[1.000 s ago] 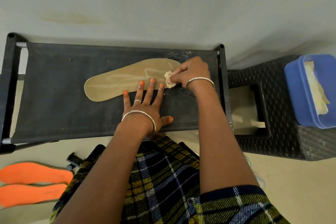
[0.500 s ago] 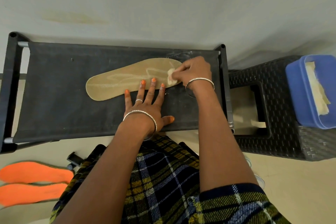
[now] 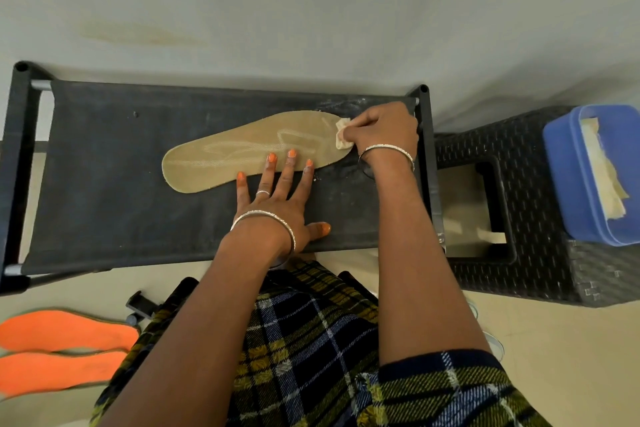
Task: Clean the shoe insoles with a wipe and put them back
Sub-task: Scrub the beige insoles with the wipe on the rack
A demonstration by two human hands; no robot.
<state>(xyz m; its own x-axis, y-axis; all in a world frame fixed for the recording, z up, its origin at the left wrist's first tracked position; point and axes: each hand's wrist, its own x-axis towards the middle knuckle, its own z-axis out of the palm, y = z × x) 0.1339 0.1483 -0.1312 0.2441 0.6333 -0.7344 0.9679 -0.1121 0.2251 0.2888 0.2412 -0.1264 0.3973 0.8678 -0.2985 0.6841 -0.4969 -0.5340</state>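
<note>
1. A pale wall (image 3: 311, 10) fills the top of the view, smooth and matte, with a faint yellowish stain at the upper left. It meets a cream floor (image 3: 554, 340).
2. A rack (image 3: 104, 166) stands against the wall: a black frame with grey metal rods and a taut dark fabric shelf, dusty at its far right corner.
3. Plaid cloth (image 3: 311, 340) in navy, yellow and white, coarse and woolly, covers the lap and hides the floor below the rack.
4. Right of the rack, touching it, is a black stool (image 3: 540, 263) with a woven pattern and a rectangular slot in its top.
5. A blue tub (image 3: 568, 184) of smooth plastic sits on the stool's right part, with crumpled cream sheets (image 3: 604, 180) inside.
6. The insole (image 3: 221, 163), tan with a fine weave and streaked paler, lies flat on the shelf, tilted slightly.
7. Two orange insoles (image 3: 65, 329) lie side by side on the floor at lower left.
8. The left hand (image 3: 277, 204) lies flat with spread, straight fingers, three tips pressing the insole's near edge.
9. The right hand (image 3: 384, 130) curls its fingers round the wipe (image 3: 343, 135), pressing it on the insole's right end.
10. Each wrist wears a silver bangle.
</note>
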